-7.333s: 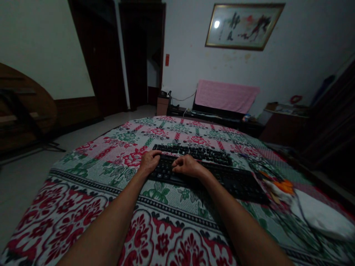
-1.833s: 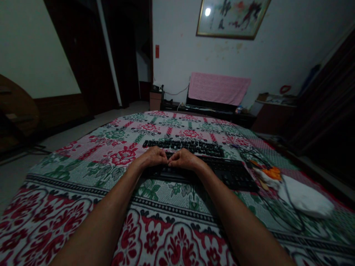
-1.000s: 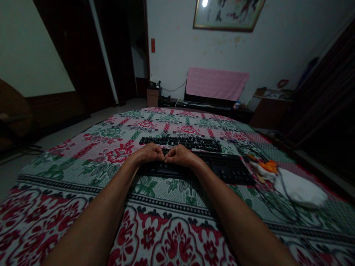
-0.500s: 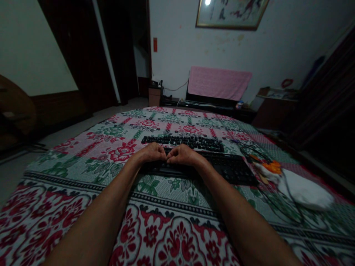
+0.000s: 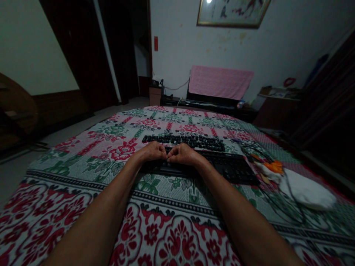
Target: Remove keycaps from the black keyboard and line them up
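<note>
Two black keyboards lie on a flowered bedspread (image 5: 83, 207). The near keyboard (image 5: 230, 168) runs from under my hands off to the right. A second keyboard (image 5: 191, 140) lies just behind it. My left hand (image 5: 152, 151) and my right hand (image 5: 181, 153) sit side by side on the left part of the near keyboard. Their curled fingertips meet in a pinch over the keys. What the fingers grip is too small and dark to make out.
Right of the keyboards lie a white cloth bundle (image 5: 307, 192), something orange (image 5: 273, 167) and dark cables (image 5: 280, 210). A pink-draped cabinet (image 5: 220, 83) stands at the far wall under a framed picture (image 5: 233, 13). Dark doors are at the back left.
Since seven seconds ago my hands have drawn together from a spread pose on the keys. Over the last second they stay pinched together; only the view shifts slightly.
</note>
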A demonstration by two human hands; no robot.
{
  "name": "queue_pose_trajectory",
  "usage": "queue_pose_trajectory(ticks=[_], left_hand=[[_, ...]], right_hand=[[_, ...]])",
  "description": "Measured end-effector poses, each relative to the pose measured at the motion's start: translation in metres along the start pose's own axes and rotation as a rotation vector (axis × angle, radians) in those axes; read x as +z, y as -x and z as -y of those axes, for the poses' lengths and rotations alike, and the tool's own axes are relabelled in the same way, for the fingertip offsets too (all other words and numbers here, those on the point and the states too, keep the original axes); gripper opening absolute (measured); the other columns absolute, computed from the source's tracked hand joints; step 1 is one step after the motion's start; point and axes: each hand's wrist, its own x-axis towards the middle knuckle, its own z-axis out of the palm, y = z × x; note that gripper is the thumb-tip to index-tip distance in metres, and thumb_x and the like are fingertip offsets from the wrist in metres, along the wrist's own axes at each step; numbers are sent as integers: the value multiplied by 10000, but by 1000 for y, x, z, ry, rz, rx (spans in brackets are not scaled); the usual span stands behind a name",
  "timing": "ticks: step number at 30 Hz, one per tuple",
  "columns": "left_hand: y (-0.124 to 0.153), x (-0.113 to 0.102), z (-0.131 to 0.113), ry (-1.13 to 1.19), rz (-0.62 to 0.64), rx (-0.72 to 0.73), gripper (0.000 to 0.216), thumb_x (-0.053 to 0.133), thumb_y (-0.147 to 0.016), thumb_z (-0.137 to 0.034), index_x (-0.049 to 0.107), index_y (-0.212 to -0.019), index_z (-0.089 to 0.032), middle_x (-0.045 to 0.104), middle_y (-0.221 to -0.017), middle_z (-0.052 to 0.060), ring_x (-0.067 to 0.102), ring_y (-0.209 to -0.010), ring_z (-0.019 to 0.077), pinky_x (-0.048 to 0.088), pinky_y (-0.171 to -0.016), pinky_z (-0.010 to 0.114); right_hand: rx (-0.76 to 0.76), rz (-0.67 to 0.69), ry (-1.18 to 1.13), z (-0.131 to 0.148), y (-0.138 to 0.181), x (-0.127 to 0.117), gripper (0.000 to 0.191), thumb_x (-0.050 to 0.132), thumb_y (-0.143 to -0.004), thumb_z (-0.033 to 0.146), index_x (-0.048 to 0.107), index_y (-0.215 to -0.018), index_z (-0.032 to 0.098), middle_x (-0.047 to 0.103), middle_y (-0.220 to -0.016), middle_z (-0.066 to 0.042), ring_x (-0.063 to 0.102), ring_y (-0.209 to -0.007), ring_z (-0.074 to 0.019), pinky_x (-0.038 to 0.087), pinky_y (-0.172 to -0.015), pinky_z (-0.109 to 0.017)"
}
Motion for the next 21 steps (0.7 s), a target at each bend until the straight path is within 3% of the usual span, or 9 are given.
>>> queue_pose_trajectory(ticks=[13,21], left_hand=[[-4,1,5,-7,55,-10,194,544,-533,-284,612,-611,-120,450,-459,-49,353,-432,60,264,-414,185],[-3,3,2,-109,27,-13,200,548,-533,-301,626,-617,-137,477,-475,-46,376,-448,68,291,-433,190]], right_hand=[[-13,38,-39,-1,-1,-1,217,612,-594,240,677,-753,107,601,-572,6,464,-488,-57,342,-462,-159],[-20,21,64,0,0,-1,223,601,-602,260,689,-746,115,588,-552,14,435,-475,-51,324,-453,-155]])
